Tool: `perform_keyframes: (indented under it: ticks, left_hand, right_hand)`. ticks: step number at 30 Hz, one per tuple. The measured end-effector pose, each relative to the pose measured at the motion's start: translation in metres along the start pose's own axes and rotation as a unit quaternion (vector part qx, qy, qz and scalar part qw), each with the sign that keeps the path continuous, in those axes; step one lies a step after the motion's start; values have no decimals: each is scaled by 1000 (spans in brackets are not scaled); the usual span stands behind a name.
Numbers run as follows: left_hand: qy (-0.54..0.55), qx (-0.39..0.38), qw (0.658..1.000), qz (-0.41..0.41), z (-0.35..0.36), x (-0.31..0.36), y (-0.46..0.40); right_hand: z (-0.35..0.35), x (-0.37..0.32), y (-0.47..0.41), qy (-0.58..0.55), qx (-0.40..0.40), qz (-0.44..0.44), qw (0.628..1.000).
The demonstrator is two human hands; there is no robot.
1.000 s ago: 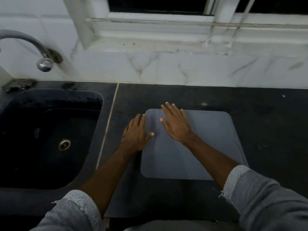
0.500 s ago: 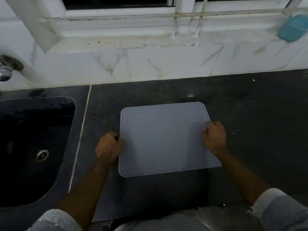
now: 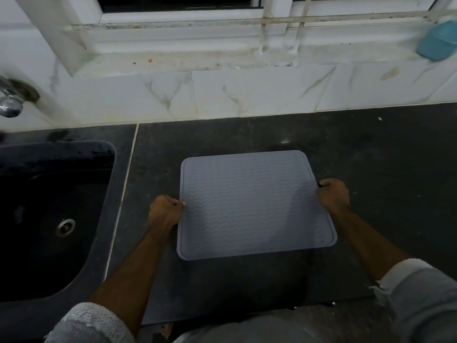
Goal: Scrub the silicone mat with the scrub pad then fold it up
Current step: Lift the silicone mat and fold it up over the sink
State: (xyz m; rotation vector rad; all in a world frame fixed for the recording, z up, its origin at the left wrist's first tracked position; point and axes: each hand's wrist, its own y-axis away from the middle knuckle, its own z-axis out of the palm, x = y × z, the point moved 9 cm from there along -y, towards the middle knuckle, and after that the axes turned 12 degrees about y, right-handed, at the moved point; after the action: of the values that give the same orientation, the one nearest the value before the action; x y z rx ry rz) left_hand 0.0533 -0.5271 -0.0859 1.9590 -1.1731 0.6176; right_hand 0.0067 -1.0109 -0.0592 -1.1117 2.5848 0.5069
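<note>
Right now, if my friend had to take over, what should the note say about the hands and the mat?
Left hand: fingers curled round the left edge of the silicone mat.
Right hand: fingers curled round the mat's right edge.
Mat: lies flat and unfolded on the dark counter, right of the sink.
Scrub pad: I cannot pick it out for sure; a blue thing sits on the window ledge.
Done: whether the mat has been scrubbed, I cannot tell.
Left: folding, at the least.

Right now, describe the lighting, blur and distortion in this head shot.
Head view: dim overall; soft shadow darkens the silicone mat in its middle; wide-angle bending bows the window sill; the blue object at the top right is motion-smeared; both hands look fairly sharp.
</note>
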Motion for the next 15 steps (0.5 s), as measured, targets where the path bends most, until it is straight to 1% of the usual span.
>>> perform_keyframes:
  ticks: [3, 7, 11, 15]
  left_hand:
    - [32, 0, 999, -28, -1, -3, -5]
    - [61, -10, 997, -48, 1, -6, -8]
    - [70, -17, 996, -62, 3, -9, -8]
    - [104, -15, 991, -80, 3, -13, -10]
  right_hand:
    - [1, 8, -7, -59, -28, 34, 997]
    - [7, 14, -9, -118, -70, 48, 989]
    - [8, 16, -7, -124, -65, 56, 989]
    - [8, 15, -5, -116, -62, 54, 990]
